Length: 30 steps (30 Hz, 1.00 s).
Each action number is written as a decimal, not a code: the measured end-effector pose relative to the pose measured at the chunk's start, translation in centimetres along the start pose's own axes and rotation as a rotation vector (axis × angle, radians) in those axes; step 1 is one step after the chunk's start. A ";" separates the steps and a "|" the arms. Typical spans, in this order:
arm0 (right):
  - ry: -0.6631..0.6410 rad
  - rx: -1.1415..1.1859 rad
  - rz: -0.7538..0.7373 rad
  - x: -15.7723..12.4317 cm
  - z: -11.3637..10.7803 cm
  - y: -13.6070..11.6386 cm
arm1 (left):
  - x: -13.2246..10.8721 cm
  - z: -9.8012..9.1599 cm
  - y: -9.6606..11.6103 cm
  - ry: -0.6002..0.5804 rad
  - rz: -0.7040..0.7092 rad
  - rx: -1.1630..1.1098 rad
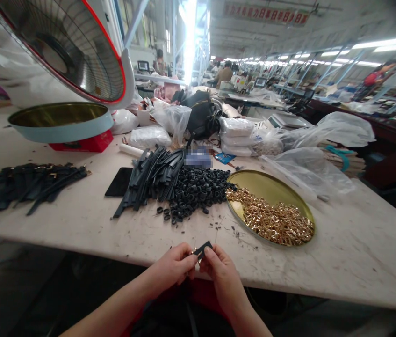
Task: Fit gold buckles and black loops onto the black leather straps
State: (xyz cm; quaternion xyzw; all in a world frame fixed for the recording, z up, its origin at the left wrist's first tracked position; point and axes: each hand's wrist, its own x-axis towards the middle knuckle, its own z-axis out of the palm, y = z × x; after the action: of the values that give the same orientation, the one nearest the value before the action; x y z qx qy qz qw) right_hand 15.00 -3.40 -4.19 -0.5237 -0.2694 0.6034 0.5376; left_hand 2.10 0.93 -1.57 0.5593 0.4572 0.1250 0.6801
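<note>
Close to the table's front edge, my left hand (178, 263) and my right hand (221, 266) meet with closed fingers. Between them is the end of a short black strap (203, 250), pinched under my right thumb. A small gold-coloured buckle (195, 252) shows at my left fingertips, against the strap; how far it is threaded cannot be made out. Beyond my hands lie a pile of black strap loops (198, 189) and a bundle of flat black straps (155, 175). A round gold tray (268, 180) holds many gold buckles (277, 220).
At far left lies a heap of straps with buckles (32, 182). Behind it, a round tin (61, 131) rests on a red box (83, 142) below a large fan (68, 47). Plastic bags (310, 168) and wrapped packs (236, 133) crowd the back. People work farther off.
</note>
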 end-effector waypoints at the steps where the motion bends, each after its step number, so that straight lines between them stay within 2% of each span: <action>1: -0.016 0.039 0.022 -0.1 0.0 0.0 | 0.0 0.1 -0.1 0.013 -0.013 -0.018; 3: -0.034 0.041 0.021 -0.2 0.1 0.0 | 0.0 0.4 -0.4 0.033 -0.015 -0.035; 9: 0.048 -0.212 -0.173 -1.1 -0.2 0.0 | -0.6 0.9 -1.0 0.053 0.055 -0.010; 14: -0.038 -0.049 -0.076 -1.8 0.0 0.5 | -1.7 1.6 -0.9 0.107 0.109 0.046; 16: -0.044 -0.069 -0.085 -2.3 0.1 0.6 | -2.2 1.9 -0.8 0.122 0.111 0.066; 18: 0.007 -0.196 -0.168 -2.9 0.0 0.7 | -2.7 2.1 -0.7 0.137 0.113 0.094; 21: 0.121 -0.488 -0.402 -4.0 -0.3 0.7 | -3.6 2.3 -0.7 0.150 0.116 0.140; 23: 0.153 -0.623 -0.532 -4.5 -0.6 0.7 | -4.1 2.5 -0.8 0.163 0.137 0.170; 24: 0.154 -0.645 -0.551 -4.6 -0.8 0.8 | -4.3 2.6 -0.8 0.173 0.151 0.187; 26: 0.126 -0.585 -0.483 -4.6 -0.9 0.8 | -4.5 2.8 -1.0 0.198 0.172 0.212; 30: -0.031 -0.243 -0.217 -4.2 -0.9 0.7 | -4.6 2.8 -0.8 0.174 0.126 0.175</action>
State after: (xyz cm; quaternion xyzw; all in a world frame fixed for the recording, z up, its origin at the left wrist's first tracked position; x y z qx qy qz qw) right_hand 15.01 -7.68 -3.68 -0.5433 -0.4038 0.5129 0.5279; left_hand 1.45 -4.32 -0.19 0.6313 0.4874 0.1752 0.5773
